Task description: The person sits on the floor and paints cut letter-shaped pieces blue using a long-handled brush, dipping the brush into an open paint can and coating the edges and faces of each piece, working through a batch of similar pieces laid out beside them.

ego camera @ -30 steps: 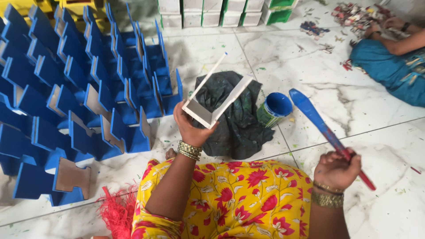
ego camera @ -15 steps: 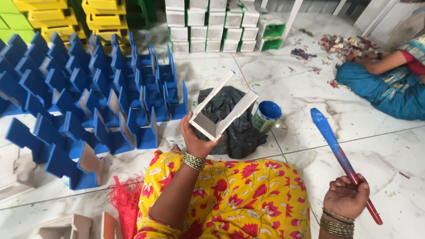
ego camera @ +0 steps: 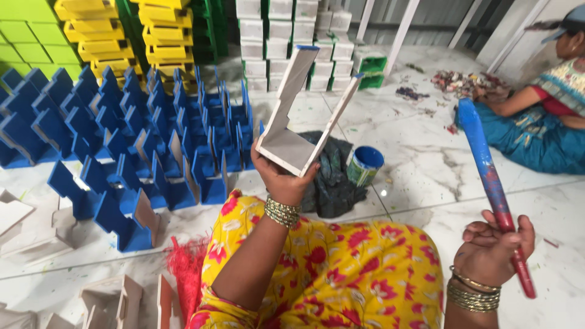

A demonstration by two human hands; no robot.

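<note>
My left hand (ego camera: 281, 178) holds up an unpainted U-shaped wooden piece (ego camera: 303, 116) by its base, its open side up and its edges tipped with blue. My right hand (ego camera: 492, 250) grips the red handle of a long paint applicator (ego camera: 489, 183) whose blue-coated end points up and away. A small can of blue paint (ego camera: 364, 166) stands on the floor beside a dark crumpled cloth (ego camera: 334, 176), just beyond my yellow flowered lap (ego camera: 341, 274).
Rows of blue painted pieces (ego camera: 140, 140) cover the marble floor at left. Yellow, green and white stacks (ego camera: 183, 30) line the back. Unpainted pieces (ego camera: 116, 301) lie at lower left. Another person (ego camera: 548, 109) sits at right on the floor.
My left hand has raised the wooden piece higher and tilted it upright. My right hand has drawn the applicator back toward me on the right. The view has tipped up toward the stacks.
</note>
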